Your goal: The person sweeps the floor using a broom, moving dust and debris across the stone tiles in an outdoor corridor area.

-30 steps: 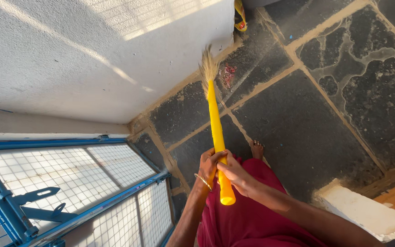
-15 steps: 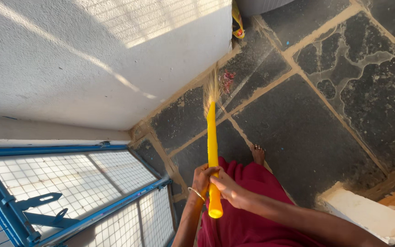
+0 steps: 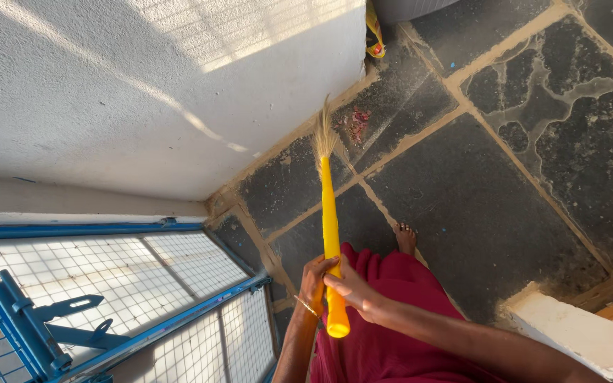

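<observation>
Both hands are clamped round the yellow broom [image 3: 330,234] near its butt end: the left hand [image 3: 313,281] wrapped on from the wall side, the right hand [image 3: 350,289] closed over it just beside. The broom's straw tip [image 3: 323,135] reaches the stone floor [image 3: 477,206] close to the white wall [image 3: 143,92], beside some reddish debris [image 3: 357,122].

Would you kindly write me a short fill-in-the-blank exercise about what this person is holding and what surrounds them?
1. Both the left hand and the right hand grip a broom whose handle is ____ in colour.
2. The broom's bristles point toward the base of the white ____.
3. The mesh gate at lower left has a frame painted ____.
4. The floor is laid with dark ____ slabs.

Missing words: yellow; wall; blue; stone
</observation>
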